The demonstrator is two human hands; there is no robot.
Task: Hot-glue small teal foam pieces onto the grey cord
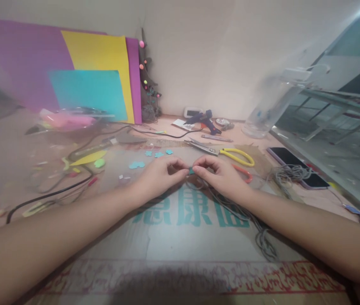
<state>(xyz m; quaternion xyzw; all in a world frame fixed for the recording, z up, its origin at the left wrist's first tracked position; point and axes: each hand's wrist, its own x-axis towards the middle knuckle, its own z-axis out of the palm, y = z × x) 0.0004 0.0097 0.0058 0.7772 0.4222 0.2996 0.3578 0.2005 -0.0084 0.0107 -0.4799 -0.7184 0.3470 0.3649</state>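
Left hand [156,174]: pinching the teal piece [191,170], thumb against finger.
Right hand [222,173]: pinching the same piece from the opposite side.
Teal piece: between both sets of fingertips, above lettered cardboard [180,245].
Open room: toward the body, over cardboard between forearms [103,214].
Beyond right hand: scissors [212,151], close by.
Right edge of table [321,203]: phone [283,157] lying alongside, grey cord [291,174] bundled partly on top.

Scissors [202,147]: metal blades, smooth, dull sheen; yellow handle [248,159] smooth, plastic-looking. Glue gun [210,123]: dark blue hard plastic. Phone [281,156]: smooth, glassy dark screen. Tall container [262,112]: clear, smooth, shiny; plastic or glass, can't tell. Turquoise sheet [87,91]: flat, matt, paper- or foam-like. Grey cord [289,174]: fibrous, dull. Cardboard [173,248]: matt. Cable [52,192]: smooth, rubbery. Teal piece [191,170]: too small to read.
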